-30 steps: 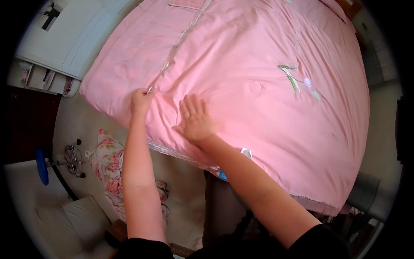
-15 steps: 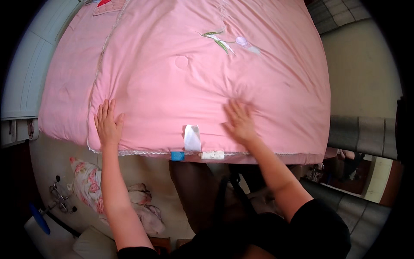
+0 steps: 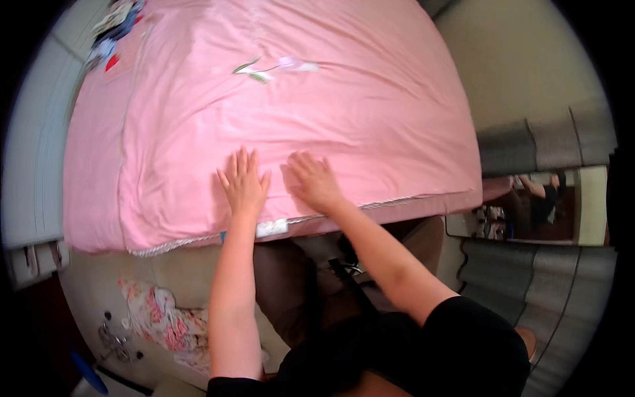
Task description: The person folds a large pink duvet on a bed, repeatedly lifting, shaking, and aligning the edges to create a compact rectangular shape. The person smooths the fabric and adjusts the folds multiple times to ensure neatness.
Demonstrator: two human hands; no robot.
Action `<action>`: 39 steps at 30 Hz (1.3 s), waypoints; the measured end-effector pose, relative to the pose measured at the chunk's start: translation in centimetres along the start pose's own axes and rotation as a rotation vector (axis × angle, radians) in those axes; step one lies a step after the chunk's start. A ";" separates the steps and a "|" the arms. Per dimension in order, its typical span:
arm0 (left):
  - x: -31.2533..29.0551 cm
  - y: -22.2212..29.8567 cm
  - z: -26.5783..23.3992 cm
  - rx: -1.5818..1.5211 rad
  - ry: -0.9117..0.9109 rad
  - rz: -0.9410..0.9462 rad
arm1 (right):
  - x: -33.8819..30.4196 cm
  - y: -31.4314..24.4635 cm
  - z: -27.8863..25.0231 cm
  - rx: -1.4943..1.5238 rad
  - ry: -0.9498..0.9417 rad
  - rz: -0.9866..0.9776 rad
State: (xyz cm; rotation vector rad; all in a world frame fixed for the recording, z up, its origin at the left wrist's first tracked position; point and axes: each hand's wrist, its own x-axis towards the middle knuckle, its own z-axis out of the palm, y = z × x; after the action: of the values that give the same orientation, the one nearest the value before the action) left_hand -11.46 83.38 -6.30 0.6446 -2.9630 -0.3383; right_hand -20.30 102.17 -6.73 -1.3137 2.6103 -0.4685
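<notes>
A pink quilt with an embroidered flower and a lace edge covers the bed in front of me. My left hand lies on it near the front edge, palm down with the fingers spread. A short way to its right, my right hand rests on the quilt too, slightly blurred, fingers stretched out. Neither hand holds anything. A white label hangs at the front edge beside my left forearm; a bit of blue label shows behind that forearm.
A floral cloth lies heaped on the floor at the lower left, near a wheeled chair base. Folded clothes sit on the bed's far left. Grey curtains and a mirror stand on the right.
My left hand has moved right along the quilt and its fingers have spread, bringing both hands closer together. The view has turned, and the clothes at the far left now show.
</notes>
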 end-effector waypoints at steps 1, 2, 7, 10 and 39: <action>-0.9 0.6 0.3 0.022 -0.028 -0.017 | -0.6 0.9 0.3 -0.053 -0.050 0.087; -1.6 0.5 0.5 0.026 -0.052 -0.022 | -1.5 2.1 0.4 -0.059 -0.009 0.085; -3.5 -3.7 0.2 0.103 -0.072 -0.050 | -10.5 15.6 -5.4 -0.285 -0.099 0.389; -2.6 -3.3 0.1 0.119 -0.084 -0.112 | -15.7 21.1 -9.4 -0.285 -0.078 0.704; 11.4 16.1 9.7 0.319 0.010 0.104 | -16.4 51.6 -19.2 -0.402 0.158 1.027</action>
State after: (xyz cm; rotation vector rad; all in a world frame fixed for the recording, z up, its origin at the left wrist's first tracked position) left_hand -29.49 94.75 -11.53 0.5130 -3.0520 0.1488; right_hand -54.89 148.03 -6.86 0.1477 3.1269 0.1405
